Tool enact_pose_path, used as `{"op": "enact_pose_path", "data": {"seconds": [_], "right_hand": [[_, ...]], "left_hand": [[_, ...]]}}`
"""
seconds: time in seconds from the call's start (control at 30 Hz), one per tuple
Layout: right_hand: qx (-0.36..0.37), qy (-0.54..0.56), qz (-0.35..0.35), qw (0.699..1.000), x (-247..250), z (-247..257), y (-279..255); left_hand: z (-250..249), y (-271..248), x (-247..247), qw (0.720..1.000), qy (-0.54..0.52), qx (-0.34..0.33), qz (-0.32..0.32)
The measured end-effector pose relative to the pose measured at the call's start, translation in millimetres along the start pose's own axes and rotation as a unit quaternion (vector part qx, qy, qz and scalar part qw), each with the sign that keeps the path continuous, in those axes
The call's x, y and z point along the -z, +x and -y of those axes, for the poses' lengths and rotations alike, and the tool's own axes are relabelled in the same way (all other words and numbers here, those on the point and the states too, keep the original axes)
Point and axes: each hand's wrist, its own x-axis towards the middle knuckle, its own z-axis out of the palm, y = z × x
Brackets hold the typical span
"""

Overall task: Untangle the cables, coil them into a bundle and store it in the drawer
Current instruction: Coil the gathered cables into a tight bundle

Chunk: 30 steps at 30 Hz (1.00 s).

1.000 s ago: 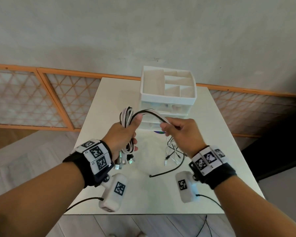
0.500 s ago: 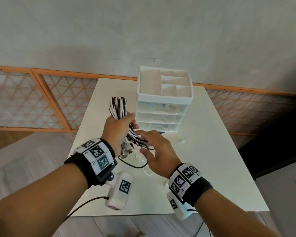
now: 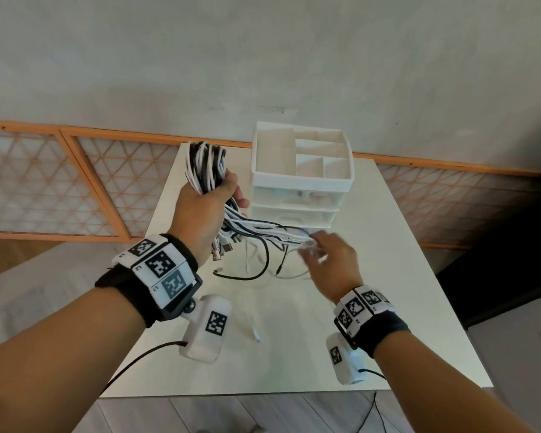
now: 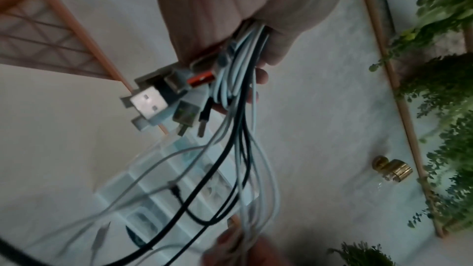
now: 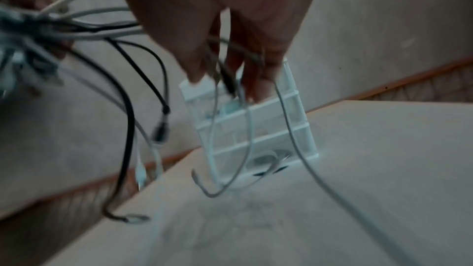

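Mostly white table (image 3: 388,276), grey wall (image 3: 263,57)

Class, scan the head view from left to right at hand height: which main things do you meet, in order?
Left hand gripping the black-and-white cable bundle → white plastic drawer organiser → right hand holding loose cable strands.

Black and white cables (image 3: 205,165) gathered into a looped bundle, held upright above the table, loops sticking up. Plug ends (image 4: 163,98) hang in a cluster below the bundle: white USB, one orange-tipped, small black ones. Loose tails (image 3: 263,232) stretch sideways to the right, then droop; a black end (image 3: 238,275) and a white end trail on the tabletop. White drawer unit (image 3: 300,189) stands behind, open compartments on top, three clear drawers (image 3: 294,217) all closed.
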Motion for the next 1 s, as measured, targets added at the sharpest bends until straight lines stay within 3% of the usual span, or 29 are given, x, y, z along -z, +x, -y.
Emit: {"op": "enact_pose_path", "data": {"seconds": [0.07,0.1,0.3,0.43,0.57,0.67,0.73,0.83,0.9,1.0], "right_hand": [[-0.056,-0.071,0.204,0.975,-5,-5,-11],[-0.068,-0.071,0.244,0.965,-2,-4,-13],[0.072,0.105,0.208,0.97,18,69,-1],[0.046,0.115,0.198,0.972,0,85,-3],[-0.058,0.069,0.197,0.976,-6,60,-3],[-0.016,0.023,0.142,0.989,-3,46,-1],[0.032,0.068,0.107,0.991,3,48,-8],[-0.031,0.161,0.205,0.965,11,49,-24],[-0.077,0.108,0.273,0.953,12,39,-27],[-0.049,-0.009,0.241,0.969,13,28,-10]], "left_hand": [[-4,1,0,1.0,0.0,-0.015,0.025],[-5,1,-1,0.999,0.009,-0.025,0.04],[-6,-11,-10,0.988,0.028,-0.038,0.147],[-10,-11,-12,0.985,0.007,-0.037,0.167],[-7,-10,0,0.983,-0.032,-0.019,0.179],[2,-12,4,0.982,-0.055,0.002,0.18],[3,-9,9,0.98,-0.087,0.023,0.176],[-2,-3,17,0.97,-0.142,0.044,0.192],[-5,-5,17,0.962,-0.145,0.069,0.219],[-2,-18,9,0.951,-0.062,0.134,0.273]]}}
